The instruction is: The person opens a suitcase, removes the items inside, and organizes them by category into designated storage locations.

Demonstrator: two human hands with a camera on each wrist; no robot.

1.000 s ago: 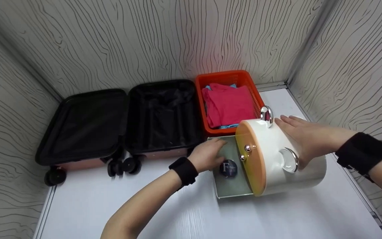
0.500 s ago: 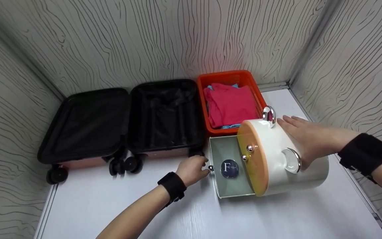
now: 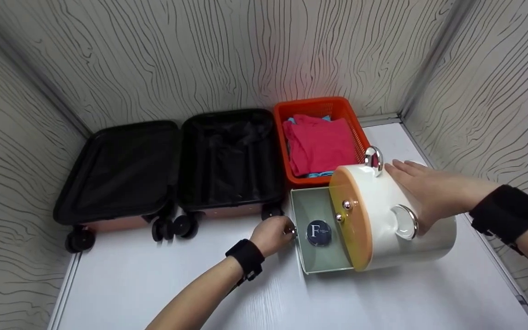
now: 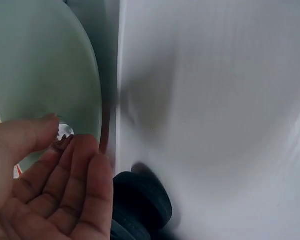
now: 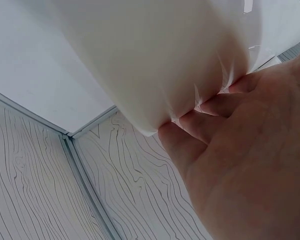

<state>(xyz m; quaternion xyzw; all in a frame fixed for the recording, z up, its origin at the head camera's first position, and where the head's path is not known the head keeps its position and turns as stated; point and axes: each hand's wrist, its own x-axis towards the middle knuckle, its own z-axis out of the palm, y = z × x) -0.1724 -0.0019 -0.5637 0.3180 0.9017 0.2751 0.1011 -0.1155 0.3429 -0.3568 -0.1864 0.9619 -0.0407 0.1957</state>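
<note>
A glossy white storage box with an orange-yellow front stands at the right, its pale green drawer pulled out to the left. In the drawer lies a round dark blue case marked with a white F. My left hand pinches the silver drawer knob between thumb and fingers, the knob partly hidden by them. My right hand rests with straight fingers on top of the box; in the right wrist view its fingertips touch the white surface.
An open black-lined suitcase with pink sides lies at the back left, its wheels facing forward. Behind the drawer, an orange basket holds a folded pink cloth and blue cloth. Wood-patterned walls enclose the table.
My left hand has moved from over the drawer, beside the round case, out to the drawer's front and taken hold of the knob. The drawer stays out; my right hand stays on the box.
</note>
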